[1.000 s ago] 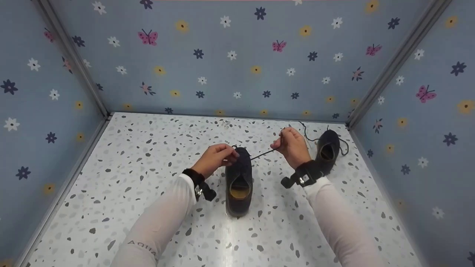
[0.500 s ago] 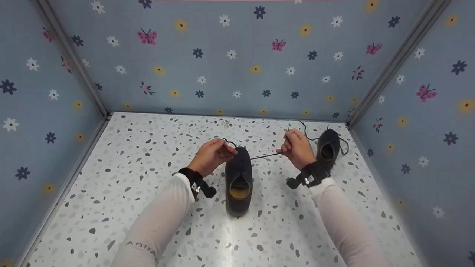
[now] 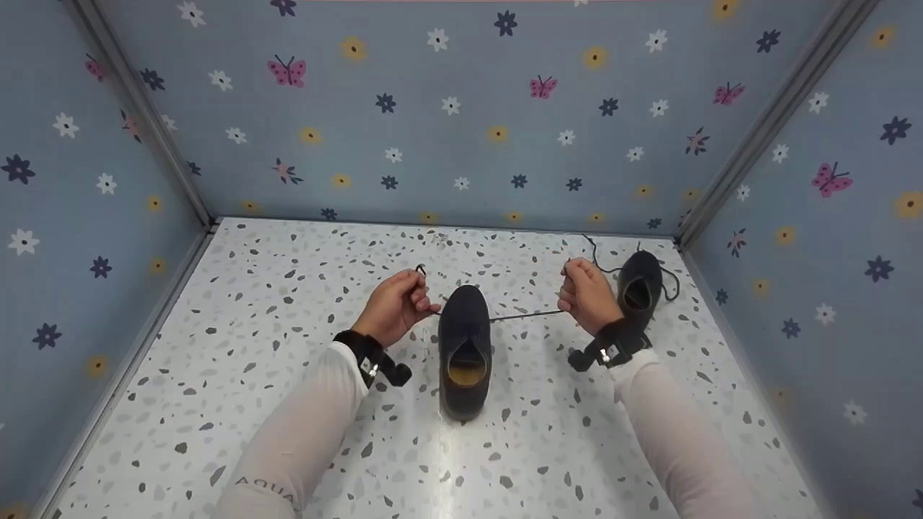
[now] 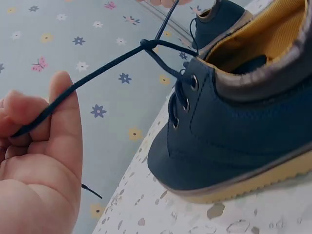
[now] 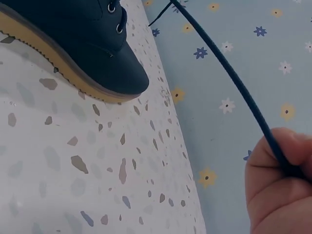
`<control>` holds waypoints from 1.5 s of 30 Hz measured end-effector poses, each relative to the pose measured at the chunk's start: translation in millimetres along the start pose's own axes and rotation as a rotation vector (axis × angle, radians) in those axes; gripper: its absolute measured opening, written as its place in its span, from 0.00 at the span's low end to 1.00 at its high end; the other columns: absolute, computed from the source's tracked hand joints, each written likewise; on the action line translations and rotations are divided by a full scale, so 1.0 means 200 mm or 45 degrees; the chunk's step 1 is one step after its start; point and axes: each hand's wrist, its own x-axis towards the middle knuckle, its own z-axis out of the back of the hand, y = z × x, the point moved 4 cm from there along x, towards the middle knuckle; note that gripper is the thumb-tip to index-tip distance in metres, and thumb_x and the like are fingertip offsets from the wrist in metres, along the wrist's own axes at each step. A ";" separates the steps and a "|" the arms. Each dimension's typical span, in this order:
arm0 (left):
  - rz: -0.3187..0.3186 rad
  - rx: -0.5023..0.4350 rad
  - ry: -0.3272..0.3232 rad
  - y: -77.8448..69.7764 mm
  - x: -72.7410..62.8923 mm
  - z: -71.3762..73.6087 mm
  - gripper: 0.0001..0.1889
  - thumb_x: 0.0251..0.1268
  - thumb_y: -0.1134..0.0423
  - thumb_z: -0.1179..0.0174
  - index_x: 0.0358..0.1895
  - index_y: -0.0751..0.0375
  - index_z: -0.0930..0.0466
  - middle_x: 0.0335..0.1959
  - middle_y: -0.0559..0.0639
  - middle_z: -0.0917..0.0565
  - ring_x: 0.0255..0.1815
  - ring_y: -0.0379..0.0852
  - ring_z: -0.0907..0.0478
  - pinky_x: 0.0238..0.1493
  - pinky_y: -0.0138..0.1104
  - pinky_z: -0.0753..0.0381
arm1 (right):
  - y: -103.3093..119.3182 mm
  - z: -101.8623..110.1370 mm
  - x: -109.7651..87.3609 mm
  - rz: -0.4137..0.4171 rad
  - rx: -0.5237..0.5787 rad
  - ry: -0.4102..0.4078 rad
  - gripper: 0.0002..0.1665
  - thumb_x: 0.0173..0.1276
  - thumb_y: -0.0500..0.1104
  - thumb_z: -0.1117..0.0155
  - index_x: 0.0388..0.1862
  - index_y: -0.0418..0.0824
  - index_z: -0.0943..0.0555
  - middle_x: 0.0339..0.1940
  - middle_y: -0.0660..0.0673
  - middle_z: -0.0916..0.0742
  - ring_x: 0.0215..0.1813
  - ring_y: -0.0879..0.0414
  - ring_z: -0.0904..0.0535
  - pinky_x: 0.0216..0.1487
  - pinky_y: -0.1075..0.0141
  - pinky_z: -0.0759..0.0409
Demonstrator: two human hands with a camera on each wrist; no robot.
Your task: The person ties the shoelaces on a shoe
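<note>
A dark blue lace-up shoe (image 3: 465,310) with a yellow lining stands on the floor, toe away from me. To its left, my left hand (image 3: 393,306) holds one end of its shoelace (image 4: 92,77) in curled fingers. My right hand (image 3: 590,297), on the other side, pinches the opposite end of the lace (image 5: 229,73). Between the hands the lace is drawn out sideways across the shoe. In the left wrist view its two ends cross in a small knot (image 4: 147,45) above the eyelets, with some slack between knot and shoe.
A second dark shoe (image 3: 640,270) with loose laces (image 3: 670,283) stands to the right, near my right wrist. The speckled white floor (image 3: 288,404) is bounded by blue flowered panels (image 3: 461,94) at the back and both sides.
My hands have moved apart: the left hand from over the shoe's toe to its left, the right hand farther right and slightly nearer. The lace now stretches out on both sides.
</note>
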 end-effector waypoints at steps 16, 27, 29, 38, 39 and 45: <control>0.050 0.281 -0.179 0.02 -0.03 0.14 0.13 0.87 0.60 0.57 0.42 0.62 0.29 0.21 0.42 0.40 0.21 0.38 0.42 0.30 0.33 0.33 | -0.08 0.24 0.01 -0.055 -0.282 -0.251 0.12 0.86 0.45 0.53 0.43 0.38 0.31 0.16 0.56 0.35 0.16 0.64 0.43 0.17 0.70 0.42; 0.147 0.384 -0.295 0.06 -0.04 0.21 0.09 0.84 0.64 0.55 0.45 0.65 0.27 0.18 0.41 0.43 0.19 0.38 0.44 0.30 0.33 0.28 | -0.12 0.34 0.00 -0.069 -0.821 -0.387 0.12 0.83 0.43 0.54 0.40 0.38 0.28 0.19 0.52 0.30 0.18 0.59 0.34 0.20 0.67 0.31; 0.153 0.390 -0.299 0.07 -0.04 0.21 0.09 0.85 0.63 0.55 0.44 0.64 0.27 0.18 0.41 0.43 0.19 0.38 0.44 0.30 0.33 0.29 | -0.12 0.34 -0.01 -0.079 -0.889 -0.380 0.13 0.83 0.44 0.55 0.41 0.38 0.28 0.21 0.51 0.29 0.19 0.58 0.33 0.22 0.66 0.29; 0.183 0.482 -0.328 0.06 -0.05 0.23 0.10 0.84 0.63 0.55 0.45 0.63 0.26 0.25 0.45 0.30 0.25 0.40 0.30 0.38 0.35 0.16 | -0.13 0.27 -0.01 -0.079 -1.139 -0.283 0.19 0.85 0.47 0.56 0.51 0.34 0.23 0.29 0.47 0.25 0.23 0.58 0.29 0.28 0.65 0.26; 0.187 0.498 -0.334 0.06 -0.05 0.23 0.10 0.84 0.63 0.55 0.46 0.64 0.26 0.27 0.46 0.27 0.27 0.41 0.26 0.39 0.36 0.14 | -0.14 0.26 0.00 -0.082 -1.149 -0.267 0.19 0.85 0.47 0.57 0.51 0.34 0.23 0.30 0.47 0.25 0.24 0.57 0.28 0.29 0.65 0.25; 0.198 0.623 -0.383 0.08 -0.05 0.24 0.14 0.82 0.63 0.53 0.53 0.73 0.24 0.36 0.52 0.15 0.36 0.44 0.14 0.41 0.38 0.10 | -0.14 0.19 0.01 -0.021 -1.233 -0.217 0.19 0.85 0.45 0.56 0.48 0.32 0.23 0.38 0.41 0.20 0.30 0.55 0.27 0.36 0.64 0.26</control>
